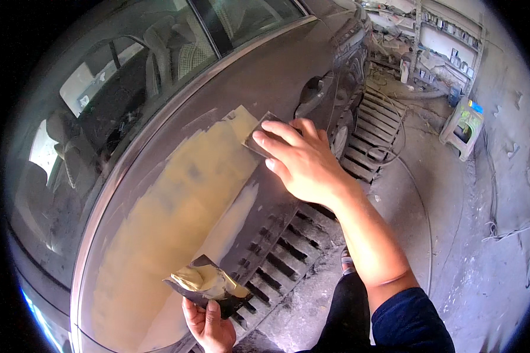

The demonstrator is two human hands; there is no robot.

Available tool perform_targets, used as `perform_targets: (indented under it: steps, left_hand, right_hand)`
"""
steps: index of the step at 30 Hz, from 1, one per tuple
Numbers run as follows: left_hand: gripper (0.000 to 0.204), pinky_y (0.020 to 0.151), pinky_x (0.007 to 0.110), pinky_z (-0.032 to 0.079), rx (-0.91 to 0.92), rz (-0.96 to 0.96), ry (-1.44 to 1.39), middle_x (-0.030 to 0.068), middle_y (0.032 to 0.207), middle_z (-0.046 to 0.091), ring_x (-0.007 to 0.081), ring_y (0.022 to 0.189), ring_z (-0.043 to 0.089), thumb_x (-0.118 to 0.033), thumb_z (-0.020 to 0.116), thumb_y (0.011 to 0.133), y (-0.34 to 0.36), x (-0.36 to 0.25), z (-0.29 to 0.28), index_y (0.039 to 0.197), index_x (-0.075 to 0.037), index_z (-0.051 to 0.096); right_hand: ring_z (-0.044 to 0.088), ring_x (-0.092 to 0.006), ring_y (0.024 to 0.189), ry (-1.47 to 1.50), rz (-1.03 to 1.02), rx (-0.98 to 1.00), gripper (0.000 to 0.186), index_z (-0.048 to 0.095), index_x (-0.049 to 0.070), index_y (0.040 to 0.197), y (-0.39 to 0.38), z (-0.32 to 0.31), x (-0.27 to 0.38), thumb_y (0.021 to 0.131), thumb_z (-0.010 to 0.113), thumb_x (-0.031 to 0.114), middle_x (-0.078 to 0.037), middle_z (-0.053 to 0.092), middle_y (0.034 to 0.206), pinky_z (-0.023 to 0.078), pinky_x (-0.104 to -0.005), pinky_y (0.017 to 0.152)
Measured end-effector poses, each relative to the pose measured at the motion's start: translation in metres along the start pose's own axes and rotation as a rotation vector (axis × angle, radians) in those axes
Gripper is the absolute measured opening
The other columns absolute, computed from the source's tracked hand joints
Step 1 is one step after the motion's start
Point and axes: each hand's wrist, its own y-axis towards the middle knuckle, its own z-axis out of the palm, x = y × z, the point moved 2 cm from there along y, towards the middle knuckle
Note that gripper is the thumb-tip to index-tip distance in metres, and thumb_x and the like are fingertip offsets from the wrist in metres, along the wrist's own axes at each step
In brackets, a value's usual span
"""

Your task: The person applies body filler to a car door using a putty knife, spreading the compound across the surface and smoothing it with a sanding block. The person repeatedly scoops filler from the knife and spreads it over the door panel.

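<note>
Nearest, in front of the brown car door (288, 88), at the end away from its handle (312, 99), the left hand (209, 326) pinches a dark mixing board (188, 294) by its edge, thumb in front. A mound of yellow filler (191, 276) sits on the board. Toward the door's handle end, the right hand (303, 159) lays its extended fingers on a thin, dark, flat spreader (251, 143), pressed against the door; the thumb lies by its lower edge. A long, uneven yellow patch (179, 188) runs along the door's outer face below the window, with a paler streak (232, 223) beneath it. Below the door lies a slatted floor grating (288, 247). Out from the door, a leg in dark trousers (344, 312) stands. Farther off, past the door's handle end, are a thin hose (415, 182), a small stool (462, 126) and cluttered shelves (450, 38).
</note>
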Motion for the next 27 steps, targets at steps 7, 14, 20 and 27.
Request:
perform_targets:
  steps: [7,14,20,27]
  left_hand:
    - [0.056,0.108,0.042,0.042,-0.012,-0.023,0.013,0.0133,0.136,0.055,0.0243,0.125,0.054,0.007,0.052,0.092,0.001,0.01,-0.001,0.145,-0.002,0.038]
    - [0.058,0.108,0.043,0.042,0.017,-0.019,-0.015,0.0148,0.136,0.055,0.026,0.124,0.054,0.006,0.053,0.091,0.003,-0.003,0.014,0.146,-0.002,0.036]
    - [0.057,0.108,0.043,0.042,0.012,-0.005,-0.027,0.0142,0.135,0.056,0.0256,0.124,0.055,0.006,0.053,0.091,0.001,-0.005,0.01,0.146,-0.002,0.037]
    - [0.057,0.108,0.043,0.042,0.015,-0.032,-0.015,0.0136,0.136,0.056,0.0253,0.124,0.055,0.006,0.053,0.091,0.004,0.001,0.004,0.146,-0.003,0.038]
  right_hand:
    - [0.042,-0.0372,0.123,0.1,0.012,-0.147,0.049,0.055,0.017,0.136,-0.044,0.046,-0.011,0.089,0.066,0.02,-0.003,0.044,0.145,0.037,-0.0537,0.1]
    - [0.042,-0.0379,0.123,0.022,0.056,-0.127,0.046,0.054,0.017,0.137,-0.048,0.024,-0.004,0.092,0.062,0.024,-0.004,0.045,0.144,0.039,-0.0536,0.099]
    - [0.048,-0.038,0.118,-0.053,0.014,-0.089,0.038,0.058,0.014,0.131,0.028,-0.017,0.01,0.095,0.057,0.026,-0.007,0.049,0.14,0.043,-0.0582,0.095]
    - [0.047,-0.0386,0.119,0.01,0.059,0.021,0.041,0.056,0.014,0.132,0.005,-0.004,0.026,0.092,0.06,0.021,-0.007,0.046,0.14,0.041,-0.0574,0.095]
